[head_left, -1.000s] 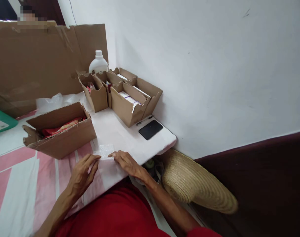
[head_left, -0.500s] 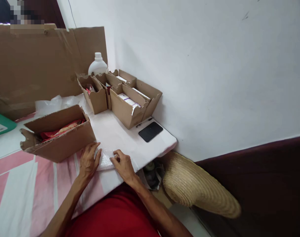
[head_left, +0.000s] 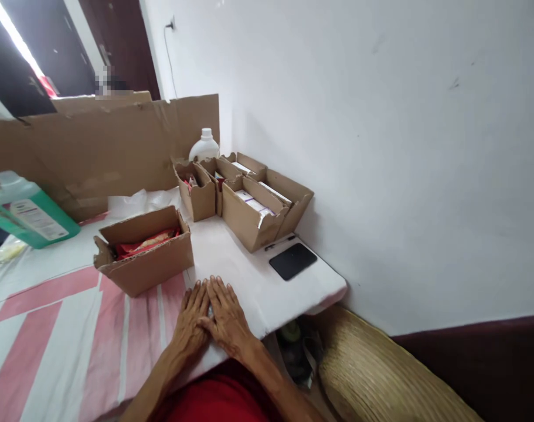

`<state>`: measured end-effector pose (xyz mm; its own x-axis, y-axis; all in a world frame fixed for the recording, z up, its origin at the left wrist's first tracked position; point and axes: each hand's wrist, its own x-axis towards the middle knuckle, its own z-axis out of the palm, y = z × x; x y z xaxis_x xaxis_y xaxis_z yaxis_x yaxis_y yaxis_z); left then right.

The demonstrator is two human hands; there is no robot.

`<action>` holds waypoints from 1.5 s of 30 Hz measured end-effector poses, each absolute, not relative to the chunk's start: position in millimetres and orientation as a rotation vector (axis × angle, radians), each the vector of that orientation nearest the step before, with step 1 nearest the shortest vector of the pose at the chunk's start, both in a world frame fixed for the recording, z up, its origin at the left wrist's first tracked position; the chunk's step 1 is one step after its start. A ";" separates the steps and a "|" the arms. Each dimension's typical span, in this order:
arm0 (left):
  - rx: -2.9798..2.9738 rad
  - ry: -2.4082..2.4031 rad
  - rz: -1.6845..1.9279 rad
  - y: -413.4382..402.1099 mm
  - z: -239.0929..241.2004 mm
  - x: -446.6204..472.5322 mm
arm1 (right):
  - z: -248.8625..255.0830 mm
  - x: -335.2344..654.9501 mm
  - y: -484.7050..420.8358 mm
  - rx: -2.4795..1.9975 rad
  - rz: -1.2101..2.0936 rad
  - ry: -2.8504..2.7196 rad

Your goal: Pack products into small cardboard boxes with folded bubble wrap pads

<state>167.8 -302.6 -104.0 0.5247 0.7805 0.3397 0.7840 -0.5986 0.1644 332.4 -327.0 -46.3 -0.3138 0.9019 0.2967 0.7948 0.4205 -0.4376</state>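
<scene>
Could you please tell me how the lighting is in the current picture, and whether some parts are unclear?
Head view: a bright strip glares at upper left; head view: soft shadow on the white wall beside the cardboard boxes; head view: the dark lower wall shows little detail; head view: left hand and right hand look fairly sharp.

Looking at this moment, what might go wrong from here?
The left hand and right hand lie flat over the clear plastic, hiding most of it, so a crease might go unnoticed. The box of red packets stands close to the left hand and could be bumped. The phone lies near the table edge and might get knocked off.
</scene>
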 end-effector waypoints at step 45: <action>-2.024 -1.435 -1.133 -298.5 45.9 72.7 | 148.3 212.0 -153.9 -0.593 -0.457 -2.967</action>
<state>72.7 -298.5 45.9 0.1395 0.5805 0.8022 0.9150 -0.3853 0.1197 212.0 -153.9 148.3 -0.9216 0.3633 0.1366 0.3876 0.8804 0.2733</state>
